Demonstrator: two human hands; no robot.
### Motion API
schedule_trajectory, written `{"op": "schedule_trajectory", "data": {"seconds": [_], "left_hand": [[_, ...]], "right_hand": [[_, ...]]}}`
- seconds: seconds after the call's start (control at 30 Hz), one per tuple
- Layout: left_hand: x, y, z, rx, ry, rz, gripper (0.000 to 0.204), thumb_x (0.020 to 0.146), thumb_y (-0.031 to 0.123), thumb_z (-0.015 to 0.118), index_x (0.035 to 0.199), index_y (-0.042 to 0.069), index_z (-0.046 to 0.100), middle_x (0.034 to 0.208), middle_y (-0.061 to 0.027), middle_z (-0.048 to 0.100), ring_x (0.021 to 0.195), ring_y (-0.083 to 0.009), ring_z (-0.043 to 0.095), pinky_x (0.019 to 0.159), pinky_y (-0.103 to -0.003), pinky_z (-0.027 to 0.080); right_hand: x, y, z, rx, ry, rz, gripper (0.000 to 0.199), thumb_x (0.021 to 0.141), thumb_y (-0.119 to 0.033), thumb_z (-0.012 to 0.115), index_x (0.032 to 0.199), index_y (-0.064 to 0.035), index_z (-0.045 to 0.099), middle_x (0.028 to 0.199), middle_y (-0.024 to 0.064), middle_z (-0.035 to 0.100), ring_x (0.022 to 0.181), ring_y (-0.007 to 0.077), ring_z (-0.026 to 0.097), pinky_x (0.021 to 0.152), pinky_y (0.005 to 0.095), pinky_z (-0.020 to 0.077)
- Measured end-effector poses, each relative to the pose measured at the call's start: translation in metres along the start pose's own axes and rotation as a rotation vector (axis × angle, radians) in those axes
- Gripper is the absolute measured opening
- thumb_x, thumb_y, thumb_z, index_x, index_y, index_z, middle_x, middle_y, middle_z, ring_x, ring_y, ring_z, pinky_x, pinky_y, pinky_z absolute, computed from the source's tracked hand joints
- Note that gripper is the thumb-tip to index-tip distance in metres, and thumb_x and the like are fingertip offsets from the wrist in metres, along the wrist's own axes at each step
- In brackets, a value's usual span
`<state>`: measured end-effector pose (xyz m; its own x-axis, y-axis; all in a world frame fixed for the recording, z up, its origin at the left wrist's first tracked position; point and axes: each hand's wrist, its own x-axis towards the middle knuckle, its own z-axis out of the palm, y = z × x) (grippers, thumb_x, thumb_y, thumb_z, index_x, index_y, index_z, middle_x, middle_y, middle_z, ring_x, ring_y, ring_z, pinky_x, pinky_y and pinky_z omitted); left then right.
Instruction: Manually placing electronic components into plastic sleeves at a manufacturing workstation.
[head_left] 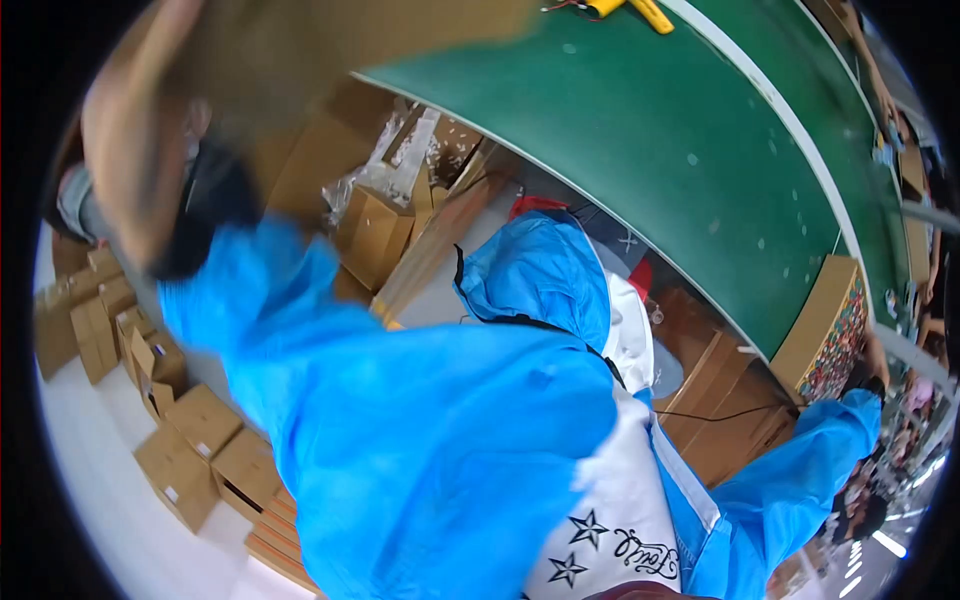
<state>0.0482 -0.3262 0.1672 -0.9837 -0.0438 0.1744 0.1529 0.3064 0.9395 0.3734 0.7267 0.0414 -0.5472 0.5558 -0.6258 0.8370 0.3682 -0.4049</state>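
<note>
My left hand (135, 150) is raised at the upper left, close to the camera and smeared by motion. It grips the edge of a brown cardboard piece (300, 55), also blurred, that spans the top left; whether this is a box or a flat sheet I cannot tell. Far to the right, my right hand (876, 362) holds the side of a cardboard box (812, 320) at the green table's edge. Small multicoloured pieces (838, 345) show across one side of that box. Most of the right hand's fingers are hidden.
A green table (620, 110) with a white strip runs across the upper right. Yellow tools (630, 10) lie at its top. Below the table's edge stands an open carton (375, 235) with clear plastic. Several closed cartons (200, 430) sit on the floor at left. Other people are at far right.
</note>
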Motion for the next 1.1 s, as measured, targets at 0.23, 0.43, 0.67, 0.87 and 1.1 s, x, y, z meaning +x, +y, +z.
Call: {"op": "schedule_trajectory", "data": {"seconds": [0.23, 0.43, 0.67, 0.87, 1.1], "left_hand": [[-0.160, -0.105, -0.103, 0.624, 0.051, -0.445, 0.053, 0.087, 0.025, 0.073, 0.127, -0.004, 0.054, 0.117, -0.0138, 0.062, 0.111, -0.0210, 0.055, 0.099, -0.034, 0.041], [-0.063, -0.082, -0.037, 0.718, 0.208, -0.038, 0.053, 0.088, 0.022, 0.072, 0.129, -0.005, 0.053, 0.124, -0.0148, 0.060, 0.116, -0.0242, 0.054, 0.105, -0.034, 0.036], [0.033, -0.051, 0.151, 0.397, -0.954, 0.340, 0.055, 0.079, 0.021, 0.075, 0.127, 0.003, 0.055, 0.132, -0.0192, 0.055, 0.122, -0.0334, 0.052, 0.106, -0.038, 0.035], [0.011, -0.077, 0.214, 0.758, -1.258, 0.529, 0.108, 0.069, 0.041, 0.082, 0.151, 0.008, 0.021, 0.158, -0.0232, 0.003, 0.146, -0.0435, 0.002, 0.107, -0.068, 0.010], [0.001, -0.102, 0.215, 0.922, -1.242, 0.581, 0.114, 0.068, 0.047, 0.080, 0.154, 0.009, 0.015, 0.159, -0.0225, -0.003, 0.145, -0.0454, -0.005, 0.104, -0.074, 0.001]], "right_hand": [[-0.022, -0.085, 0.057, -0.042, 0.217, 0.169, 0.073, 0.091, -0.057, 0.055, 0.142, -0.0063, 0.046, 0.138, 0.0046, 0.052, 0.130, 0.0204, 0.041, 0.109, 0.0334, 0.0275], [-0.110, -0.084, 0.082, 0.077, 0.230, 0.155, 0.067, 0.092, -0.048, 0.060, 0.140, -0.0032, 0.048, 0.135, 0.0076, 0.055, 0.127, 0.0201, 0.046, 0.106, 0.0305, 0.0320], [-0.242, -0.095, 0.192, 0.230, 0.697, 0.064, 0.062, 0.091, -0.035, 0.065, 0.134, 0.0067, 0.049, 0.127, 0.0142, 0.059, 0.118, 0.0188, 0.053, 0.099, 0.0298, 0.0399], [-0.339, -0.076, 0.244, 0.277, 0.764, 0.286, 0.048, 0.095, -0.027, 0.062, 0.131, 0.0036, 0.053, 0.121, 0.0107, 0.063, 0.107, 0.0177, 0.059, 0.090, 0.0283, 0.0465], [-0.342, -0.064, 0.189, 0.421, 0.683, 0.135, 0.035, 0.096, -0.027, 0.059, 0.122, -0.0041, 0.062, 0.103, 0.0042, 0.070, 0.091, 0.0133, 0.065, 0.075, 0.0282, 0.0519]]}}
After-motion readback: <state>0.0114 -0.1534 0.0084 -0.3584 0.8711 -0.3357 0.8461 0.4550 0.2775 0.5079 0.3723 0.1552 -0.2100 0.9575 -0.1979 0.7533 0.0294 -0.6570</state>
